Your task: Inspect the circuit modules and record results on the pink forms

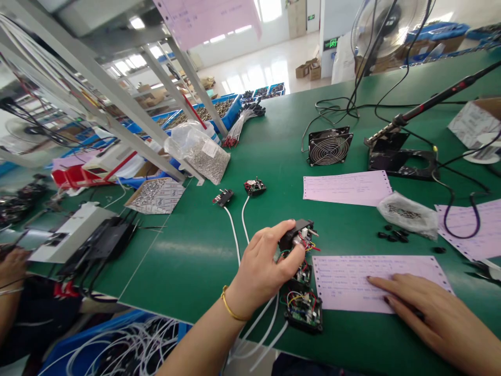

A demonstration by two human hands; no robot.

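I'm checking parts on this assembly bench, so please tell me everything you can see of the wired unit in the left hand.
The wired unit is a small black housing, plastic by its look, held between the fingers and thumb of the left hand and seemingly raised above the green bench mat. A silvery cylindrical part sits at its far end, short metal pins stick out beside it, and thin red, yellow and green wires run from it. The fingers hide part of the housing, so its full shape cannot be told.

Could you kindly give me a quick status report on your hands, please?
Left hand holding wired module. Right hand flat on pink paper. Wired boards below it.
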